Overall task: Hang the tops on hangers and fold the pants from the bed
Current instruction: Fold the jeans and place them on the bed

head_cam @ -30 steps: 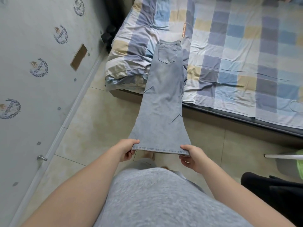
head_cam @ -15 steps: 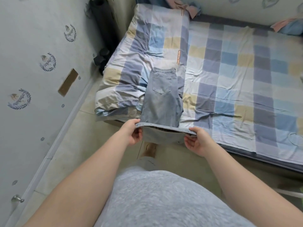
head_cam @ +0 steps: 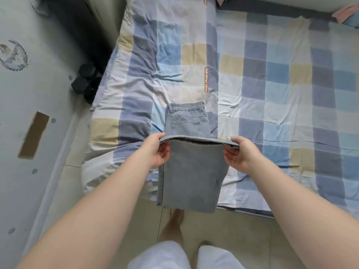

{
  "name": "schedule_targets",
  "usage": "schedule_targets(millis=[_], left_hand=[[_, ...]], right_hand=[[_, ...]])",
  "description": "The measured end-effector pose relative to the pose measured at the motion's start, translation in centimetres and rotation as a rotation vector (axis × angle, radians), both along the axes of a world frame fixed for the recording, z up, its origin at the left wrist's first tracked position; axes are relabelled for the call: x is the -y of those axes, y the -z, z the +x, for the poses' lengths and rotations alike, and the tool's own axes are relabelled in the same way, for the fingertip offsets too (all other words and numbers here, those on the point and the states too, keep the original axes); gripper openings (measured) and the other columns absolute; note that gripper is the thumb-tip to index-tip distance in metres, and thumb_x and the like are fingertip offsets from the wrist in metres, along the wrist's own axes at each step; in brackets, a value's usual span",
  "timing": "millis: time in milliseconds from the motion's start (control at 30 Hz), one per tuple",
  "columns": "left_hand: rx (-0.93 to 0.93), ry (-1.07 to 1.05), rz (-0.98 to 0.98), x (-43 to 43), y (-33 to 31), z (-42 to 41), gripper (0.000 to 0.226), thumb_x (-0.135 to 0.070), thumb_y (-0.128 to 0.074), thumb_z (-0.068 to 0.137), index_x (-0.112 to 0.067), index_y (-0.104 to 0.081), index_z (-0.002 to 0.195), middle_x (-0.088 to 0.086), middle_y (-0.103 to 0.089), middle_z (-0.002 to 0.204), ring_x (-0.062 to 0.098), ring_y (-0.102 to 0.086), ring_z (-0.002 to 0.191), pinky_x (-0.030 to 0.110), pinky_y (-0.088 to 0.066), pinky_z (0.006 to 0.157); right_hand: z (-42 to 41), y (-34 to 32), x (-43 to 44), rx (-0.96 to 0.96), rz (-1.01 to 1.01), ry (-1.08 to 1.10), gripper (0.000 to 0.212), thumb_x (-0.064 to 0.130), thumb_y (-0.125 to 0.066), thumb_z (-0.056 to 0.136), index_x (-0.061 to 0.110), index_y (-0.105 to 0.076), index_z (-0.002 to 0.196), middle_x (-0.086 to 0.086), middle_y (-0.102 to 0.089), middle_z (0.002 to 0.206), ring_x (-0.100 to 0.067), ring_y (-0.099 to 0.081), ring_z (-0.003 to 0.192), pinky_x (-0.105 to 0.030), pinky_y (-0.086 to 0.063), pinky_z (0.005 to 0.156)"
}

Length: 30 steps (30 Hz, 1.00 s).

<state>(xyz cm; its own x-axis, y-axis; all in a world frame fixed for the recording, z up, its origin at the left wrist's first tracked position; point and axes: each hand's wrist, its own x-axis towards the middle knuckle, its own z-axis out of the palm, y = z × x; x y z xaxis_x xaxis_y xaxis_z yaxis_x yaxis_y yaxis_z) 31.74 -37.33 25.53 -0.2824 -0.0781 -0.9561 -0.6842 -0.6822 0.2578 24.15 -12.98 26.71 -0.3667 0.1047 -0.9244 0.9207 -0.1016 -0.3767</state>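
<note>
Left hand (head_cam: 157, 150) and right hand (head_cam: 240, 154) each pinch 1 end of the top edge of the jeans (head_cam: 191, 171). They hold that edge up in the middle of the frame, over the near side of the bed (head_cam: 272, 94). Below the hands, the folded denim hangs down past the bed edge. It hides part of a bare foot (head_cam: 172, 228) on the floor tiles. Just above the hands, the waistband and 1 back pocket (head_cam: 184, 128) lie flat on the checked blanket. Higher up, an orange label (head_cam: 206, 80) has white letters, too blurry to read. At the upper left, black weights (head_cam: 85, 82) sit by the wall, partly hidden behind the blanket.
</note>
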Motion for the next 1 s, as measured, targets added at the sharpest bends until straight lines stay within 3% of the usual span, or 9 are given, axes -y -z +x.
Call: schedule_targets(millis=[200, 367, 467, 567, 633, 767, 1000], left_hand=[[0.012, 0.071, -0.087, 3.6, 7.5, -9.8, 0.029, -0.029, -0.048, 0.099, -0.017, -0.057, 0.074, -0.004, -0.055, 0.066, 0.009, -0.047, 0.057, 0.024, -0.04, 0.058], [-0.01, 0.113, -0.168, 5.8, 14.0, -16.2, 0.027, -0.028, -0.047, 0.097, -0.017, -0.059, 0.075, -0.006, -0.058, 0.05, 0.008, -0.05, 0.055, 0.024, -0.041, 0.056], [-0.054, 0.113, -0.158, 6.3, 17.3, -17.4, 0.028, -0.038, -0.044, 0.101, -0.019, -0.064, 0.1, -0.001, -0.073, 0.076, 0.012, -0.062, 0.067, 0.026, -0.045, 0.062], [-0.096, 0.159, -0.093, 5.6, 19.7, -16.5, 0.045, -0.057, -0.039, 0.101, -0.021, -0.055, 0.125, 0.002, -0.07, 0.118, 0.018, -0.068, 0.087, 0.03, -0.048, 0.071], [-0.104, 0.178, -0.068, 4.8, 20.5, -15.1, 0.053, -0.06, -0.041, 0.1, -0.021, -0.052, 0.133, 0.002, -0.066, 0.128, 0.02, -0.068, 0.091, 0.032, -0.05, 0.076], [-0.098, 0.182, -0.018, 2.8, 20.8, -11.4, 0.05, -0.059, -0.044, 0.099, -0.025, -0.054, 0.134, 0.0, -0.069, 0.125, 0.02, -0.068, 0.096, 0.032, -0.049, 0.076], [-0.046, 0.126, 0.026, -1.2, 20.5, -2.3, 0.036, -0.055, -0.05, 0.098, -0.03, -0.06, 0.122, -0.006, -0.076, 0.11, 0.017, -0.072, 0.099, 0.033, -0.052, 0.077]], right_hand=[[-10.0, 7.6, 4.0, -0.027, 0.051, -0.029, 0.016, 0.026, -0.052, 0.098, 0.015, -0.057, 0.086, -0.004, -0.062, 0.078, -0.017, -0.06, 0.075, -0.031, -0.047, 0.063], [-16.4, 14.2, 6.8, -0.065, 0.06, -0.036, 0.018, 0.028, -0.05, 0.099, 0.015, -0.059, 0.089, -0.001, -0.064, 0.075, -0.015, -0.062, 0.072, -0.029, -0.046, 0.059], [-18.1, 17.7, 7.8, -0.065, 0.042, -0.076, 0.02, 0.029, -0.049, 0.1, 0.013, -0.061, 0.094, -0.003, -0.07, 0.083, -0.018, -0.067, 0.08, -0.032, -0.051, 0.062], [-17.7, 20.6, 7.8, -0.041, -0.06, -0.097, 0.032, 0.039, -0.055, 0.099, 0.012, -0.056, 0.118, -0.005, -0.068, 0.113, -0.026, -0.064, 0.105, -0.042, -0.052, 0.083], [-16.6, 21.8, 7.5, -0.036, -0.139, -0.09, 0.044, 0.045, -0.056, 0.098, 0.016, -0.05, 0.13, -0.005, -0.063, 0.126, -0.03, -0.057, 0.119, -0.048, -0.048, 0.09], [-13.4, 22.6, 6.0, 0.002, -0.264, -0.074, 0.049, 0.052, -0.056, 0.096, 0.02, -0.055, 0.133, -0.006, -0.062, 0.131, -0.031, -0.053, 0.124, -0.053, -0.049, 0.09], [-4.9, 22.8, 1.8, 0.111, -0.307, 0.013, 0.041, 0.048, -0.055, 0.096, 0.018, -0.063, 0.124, -0.009, -0.07, 0.125, -0.032, -0.062, 0.119, -0.05, -0.051, 0.088]])
